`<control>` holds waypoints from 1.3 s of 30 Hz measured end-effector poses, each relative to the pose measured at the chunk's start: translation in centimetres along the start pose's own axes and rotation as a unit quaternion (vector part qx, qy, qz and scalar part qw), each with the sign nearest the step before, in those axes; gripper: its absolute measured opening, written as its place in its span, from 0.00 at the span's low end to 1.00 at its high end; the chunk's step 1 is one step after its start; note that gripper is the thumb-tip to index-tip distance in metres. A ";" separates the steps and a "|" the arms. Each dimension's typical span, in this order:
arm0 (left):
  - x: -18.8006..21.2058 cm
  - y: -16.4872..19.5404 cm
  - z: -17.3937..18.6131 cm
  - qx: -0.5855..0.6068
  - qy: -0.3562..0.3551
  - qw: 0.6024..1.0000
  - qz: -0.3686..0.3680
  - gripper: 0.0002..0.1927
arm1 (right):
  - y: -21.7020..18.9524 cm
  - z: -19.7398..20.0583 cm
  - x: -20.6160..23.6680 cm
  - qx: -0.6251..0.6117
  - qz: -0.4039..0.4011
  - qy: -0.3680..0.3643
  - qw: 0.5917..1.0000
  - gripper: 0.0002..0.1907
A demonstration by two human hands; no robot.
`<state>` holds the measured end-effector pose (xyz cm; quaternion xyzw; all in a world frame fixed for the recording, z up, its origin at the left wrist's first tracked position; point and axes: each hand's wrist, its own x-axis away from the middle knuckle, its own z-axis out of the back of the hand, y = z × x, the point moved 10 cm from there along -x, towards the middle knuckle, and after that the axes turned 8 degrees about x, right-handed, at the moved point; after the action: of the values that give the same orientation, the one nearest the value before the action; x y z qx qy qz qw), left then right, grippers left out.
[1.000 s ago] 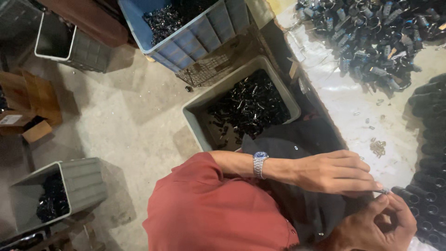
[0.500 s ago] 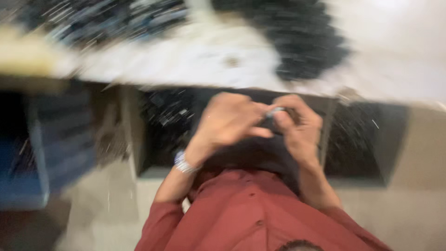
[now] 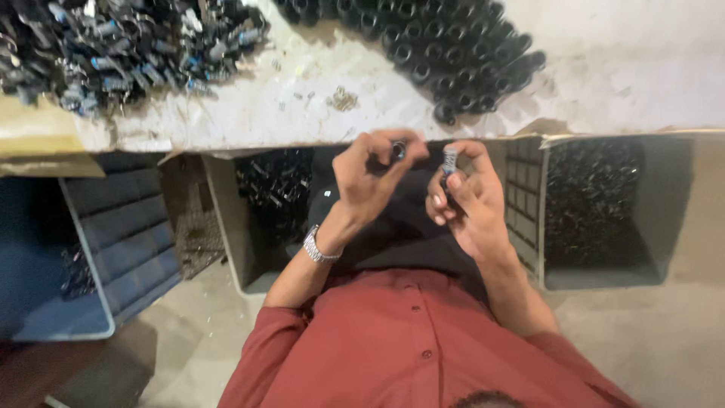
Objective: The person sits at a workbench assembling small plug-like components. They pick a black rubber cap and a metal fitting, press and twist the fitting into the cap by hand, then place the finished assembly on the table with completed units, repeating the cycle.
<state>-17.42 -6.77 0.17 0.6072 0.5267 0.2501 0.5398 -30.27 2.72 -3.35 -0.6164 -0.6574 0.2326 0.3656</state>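
left hand pinching black ring, right hand gripping spring

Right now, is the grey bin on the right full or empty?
Partly full: the grey bin holds a heap of small dark parts on its left side, with bare wall showing to the right.

Bare bench strip between part heaps

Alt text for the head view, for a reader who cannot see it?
A person's left hand pinches a small black ring-shaped part and the right hand holds a small metal coil spring, in front of a white worktable piled with black cylindrical parts.
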 end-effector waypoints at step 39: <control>-3.7 13.8 19.0 -0.585 0.165 0.770 -0.195 0.18 | 1.3 -19.0 -3.9 0.826 0.340 -0.032 0.449 0.18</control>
<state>3.07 -15.73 8.31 0.0073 0.4667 0.4955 0.7325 -14.93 -3.67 6.79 -0.1911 0.0944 0.7911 0.5733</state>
